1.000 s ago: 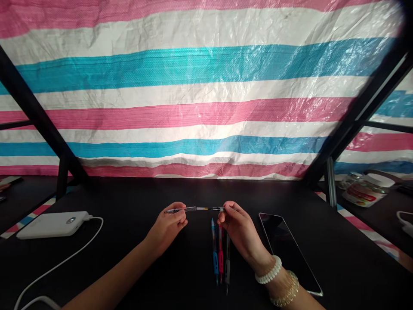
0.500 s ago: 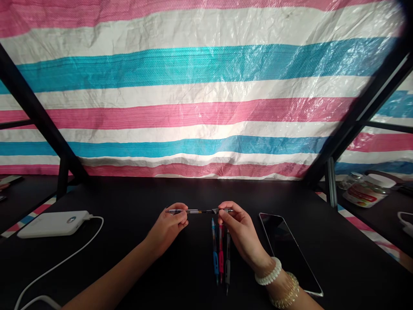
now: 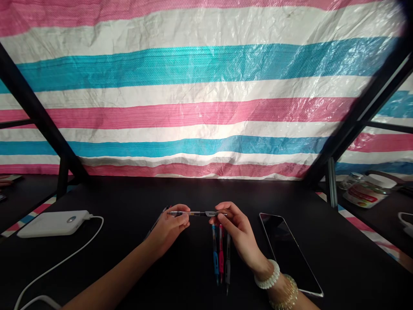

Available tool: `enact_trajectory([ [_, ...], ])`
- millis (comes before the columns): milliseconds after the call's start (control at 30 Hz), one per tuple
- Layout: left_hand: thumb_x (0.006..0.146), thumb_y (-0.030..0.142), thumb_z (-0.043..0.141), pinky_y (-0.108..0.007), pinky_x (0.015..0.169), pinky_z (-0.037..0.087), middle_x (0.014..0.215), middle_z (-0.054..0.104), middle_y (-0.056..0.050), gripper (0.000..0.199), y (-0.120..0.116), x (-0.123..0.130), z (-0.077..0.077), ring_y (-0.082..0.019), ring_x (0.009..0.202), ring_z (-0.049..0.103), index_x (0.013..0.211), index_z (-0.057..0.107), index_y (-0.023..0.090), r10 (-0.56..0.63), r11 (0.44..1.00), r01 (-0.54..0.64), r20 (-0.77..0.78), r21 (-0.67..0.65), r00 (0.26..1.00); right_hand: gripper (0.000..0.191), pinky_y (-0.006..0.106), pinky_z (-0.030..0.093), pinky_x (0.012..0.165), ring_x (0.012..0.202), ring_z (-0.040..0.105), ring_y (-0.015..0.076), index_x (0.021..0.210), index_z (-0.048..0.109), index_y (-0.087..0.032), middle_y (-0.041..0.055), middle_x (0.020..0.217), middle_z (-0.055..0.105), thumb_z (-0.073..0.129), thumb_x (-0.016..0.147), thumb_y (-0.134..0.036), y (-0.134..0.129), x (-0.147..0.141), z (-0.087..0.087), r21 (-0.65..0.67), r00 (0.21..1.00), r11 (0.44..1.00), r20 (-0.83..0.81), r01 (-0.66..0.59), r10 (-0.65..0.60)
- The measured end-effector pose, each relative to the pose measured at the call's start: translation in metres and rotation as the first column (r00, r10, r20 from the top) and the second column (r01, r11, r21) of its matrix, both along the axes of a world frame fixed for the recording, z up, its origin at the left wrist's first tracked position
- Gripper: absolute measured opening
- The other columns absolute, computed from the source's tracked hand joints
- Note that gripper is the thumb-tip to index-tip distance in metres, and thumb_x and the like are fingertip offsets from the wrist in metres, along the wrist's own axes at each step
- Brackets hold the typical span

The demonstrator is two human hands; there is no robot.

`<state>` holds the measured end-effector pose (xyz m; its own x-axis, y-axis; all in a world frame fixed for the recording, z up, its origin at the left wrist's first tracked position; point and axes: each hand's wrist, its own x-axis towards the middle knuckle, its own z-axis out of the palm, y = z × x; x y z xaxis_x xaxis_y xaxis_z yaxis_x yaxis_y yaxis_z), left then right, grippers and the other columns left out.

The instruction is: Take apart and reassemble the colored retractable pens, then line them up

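Note:
A clear-barrelled pen with a dark grey grip lies level between my two hands, above the black table. My left hand pinches its left end between thumb and fingers. The thumb and fingertips of my right hand are closed on the other end, by the grip. Just below my right fingers, a blue pen, a pink pen and a dark grey pen lie side by side on the table. Behind my left hand shows a slim dark thing, mostly hidden.
Right of my right hand lies a phone, screen up. A white power bank with a white cable is at the left. Black frame bars rise on both sides, before a striped sheet. Jars stand far right.
The pen has shifted a little left relative to my right hand, so more of its grip shows. My right fingers have spread slightly. The slim dark thing behind my left hand has come into view.

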<state>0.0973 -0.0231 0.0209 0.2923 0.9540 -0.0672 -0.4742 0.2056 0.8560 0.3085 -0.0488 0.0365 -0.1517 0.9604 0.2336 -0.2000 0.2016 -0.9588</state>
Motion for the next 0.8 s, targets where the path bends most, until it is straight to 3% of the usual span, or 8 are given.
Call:
enact_trajectory([
  [200, 0.073, 0.022, 0.079, -0.027, 0.074, 0.042, 0.065, 0.057, 0.002, 0.018, -0.003, 0.001, 0.003, -0.010, 0.067, 0.051, 0.085, 0.068, 0.016, -0.010, 1.000, 0.011, -0.025, 0.023, 1.000, 0.023, 0.026, 0.045, 0.067, 0.075, 0.064, 0.0163, 0.093, 0.048, -0.022, 0.0040, 0.081, 0.072, 0.065, 0.090, -0.038, 0.004, -0.003, -0.003, 0.047, 1.000, 0.999, 0.009, 0.008, -0.008],
  [333, 0.068, 0.021, 0.083, -0.024, 0.070, 0.041, 0.065, 0.056, 0.003, 0.020, -0.004, 0.002, 0.003, -0.009, 0.066, 0.051, 0.078, 0.066, 0.018, 0.012, 0.998, -0.009, -0.045, 0.061, 0.999, 0.024, 0.025, 0.044, 0.063, 0.070, 0.062, 0.0162, 0.090, 0.050, -0.021, 0.0028, 0.074, 0.069, 0.063, 0.090, -0.042, 0.004, -0.003, -0.007, 0.070, 0.993, 0.996, 0.099, 0.054, -0.061],
  [500, 0.067, 0.019, 0.083, -0.023, 0.069, 0.040, 0.070, 0.058, 0.003, 0.021, -0.003, 0.003, 0.000, -0.009, 0.068, 0.052, 0.076, 0.064, 0.018, -0.002, 0.993, 0.008, -0.047, 0.119, 0.999, 0.045, 0.023, 0.029, 0.045, 0.047, 0.039, 0.0097, 0.063, 0.048, -0.019, -0.0042, 0.051, 0.044, 0.054, 0.092, -0.053, 0.004, -0.003, -0.015, 0.096, 0.920, 0.980, 0.338, 0.175, -0.198],
  [567, 0.068, 0.018, 0.083, -0.023, 0.069, 0.041, 0.070, 0.058, 0.003, 0.021, -0.002, 0.002, -0.001, -0.009, 0.067, 0.052, 0.077, 0.063, 0.018, -0.003, 0.994, 0.004, -0.012, 0.108, 1.000, 0.050, 0.023, 0.025, 0.043, 0.044, 0.034, 0.0090, 0.059, 0.050, -0.018, -0.0051, 0.048, 0.038, 0.052, 0.092, -0.056, 0.008, -0.002, -0.013, 0.073, 0.887, 0.982, 0.422, 0.173, -0.187],
  [633, 0.071, 0.018, 0.081, -0.023, 0.070, 0.041, 0.069, 0.058, 0.003, 0.021, -0.001, 0.002, -0.002, -0.009, 0.067, 0.052, 0.078, 0.062, 0.019, 0.015, 0.996, -0.017, 0.018, 0.086, 1.000, 0.050, 0.024, 0.028, 0.044, 0.044, 0.038, 0.0104, 0.065, 0.059, -0.017, -0.0043, 0.046, 0.040, 0.047, 0.094, -0.056, 0.012, -0.001, -0.008, 0.031, 0.874, 0.993, 0.471, 0.115, -0.116],
  [700, 0.073, 0.019, 0.080, -0.022, 0.070, 0.041, 0.067, 0.058, 0.004, 0.019, -0.001, 0.002, -0.003, -0.009, 0.066, 0.052, 0.078, 0.061, 0.019, 0.044, 0.997, -0.045, 0.027, 0.069, 0.999, 0.044, 0.025, 0.036, 0.051, 0.051, 0.047, 0.0129, 0.084, 0.066, -0.016, -0.0016, 0.055, 0.052, 0.043, 0.098, -0.051, 0.015, 0.000, 0.000, 0.051, 0.873, 0.998, 0.485, 0.033, -0.054],
  [800, 0.075, 0.019, 0.078, -0.022, 0.070, 0.041, 0.064, 0.057, 0.004, 0.018, 0.001, 0.003, -0.003, -0.008, 0.065, 0.051, 0.078, 0.061, 0.018, 0.074, 0.995, -0.075, 0.017, 0.073, 0.997, 0.033, 0.027, 0.043, 0.065, 0.069, 0.055, 0.0159, 0.126, 0.054, -0.021, 0.0012, 0.078, 0.063, 0.042, 0.100, -0.037, 0.014, 0.001, 0.006, 0.145, 0.869, 0.987, 0.494, -0.062, -0.018],
])
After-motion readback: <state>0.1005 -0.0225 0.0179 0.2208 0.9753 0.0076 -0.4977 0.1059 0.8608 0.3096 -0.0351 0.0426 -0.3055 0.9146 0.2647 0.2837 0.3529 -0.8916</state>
